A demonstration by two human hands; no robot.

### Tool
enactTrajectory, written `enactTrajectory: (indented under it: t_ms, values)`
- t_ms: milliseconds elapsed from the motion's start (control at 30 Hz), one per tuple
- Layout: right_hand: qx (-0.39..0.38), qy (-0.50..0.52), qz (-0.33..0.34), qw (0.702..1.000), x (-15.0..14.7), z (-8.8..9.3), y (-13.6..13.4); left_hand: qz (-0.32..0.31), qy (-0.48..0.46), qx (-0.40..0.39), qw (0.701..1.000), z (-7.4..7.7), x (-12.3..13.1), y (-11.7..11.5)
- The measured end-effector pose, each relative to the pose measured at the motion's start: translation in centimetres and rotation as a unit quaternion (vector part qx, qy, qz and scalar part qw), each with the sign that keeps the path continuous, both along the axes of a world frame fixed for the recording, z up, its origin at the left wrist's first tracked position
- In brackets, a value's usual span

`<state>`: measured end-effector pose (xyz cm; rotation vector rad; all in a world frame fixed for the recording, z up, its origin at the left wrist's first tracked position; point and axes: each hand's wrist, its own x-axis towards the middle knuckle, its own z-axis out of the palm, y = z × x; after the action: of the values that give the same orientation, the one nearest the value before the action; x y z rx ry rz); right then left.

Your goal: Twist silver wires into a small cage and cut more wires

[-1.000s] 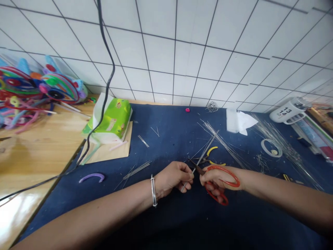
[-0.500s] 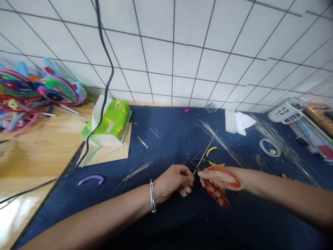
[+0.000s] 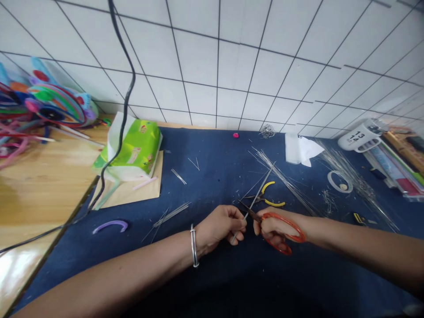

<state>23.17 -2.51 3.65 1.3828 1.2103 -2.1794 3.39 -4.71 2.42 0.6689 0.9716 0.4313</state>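
Observation:
Between the fingertips of my left hand (image 3: 227, 224) is a thin grey pipe cleaner (image 3: 263, 183), which slants up and to the right. My right hand (image 3: 272, 227) is closed round the orange handles of a pair of scissors (image 3: 285, 224). The dark blades cross the grey stem just above my left fingertips. Behind the stem, a pair of pliers (image 3: 274, 203) with yellow handles lies on the dark blue mat. A bundle of thin wires (image 3: 281, 176) rests just beyond the pliers.
To the left lie short cut wires (image 3: 172, 215), a purple curved piece (image 3: 111, 225) and a green tissue pack (image 3: 137, 148). A black cable (image 3: 127, 95) hangs in front of it. On the right are a tape roll (image 3: 339, 182), more wires (image 3: 357, 181) and a white mug (image 3: 357, 138).
The scissors' handles have come closer together, with the blades now across the grey stem. My left hand keeps its hold. The whole view has shifted slightly.

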Motion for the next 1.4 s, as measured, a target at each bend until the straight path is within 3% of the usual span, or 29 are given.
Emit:
enactTrajectory:
  t_ms: [233,633,1100,1267,1400]
  values:
    - [0.019,0.031,-0.028,0.999,0.1,0.4,-0.4,0.011,-0.026,-0.005,1.0,-0.1,-0.1,-0.6]
    - [-0.023,0.1,-0.042,0.994,0.7,1.7,-0.6,0.012,-0.064,0.04,0.997,-0.5,-0.1,-1.5]
    - [0.031,0.059,0.008,0.998,0.6,2.9,-0.5,-0.017,-0.069,0.038,0.997,-0.4,-0.3,-1.5]
    - [0.044,0.031,0.018,0.998,0.3,2.3,-0.3,-0.024,-0.075,0.029,0.997,-0.5,-0.4,-1.3]
    - [-0.011,-0.016,0.058,0.998,0.1,0.6,0.3,-0.019,-0.069,0.027,0.997,-0.5,-0.3,-1.3]
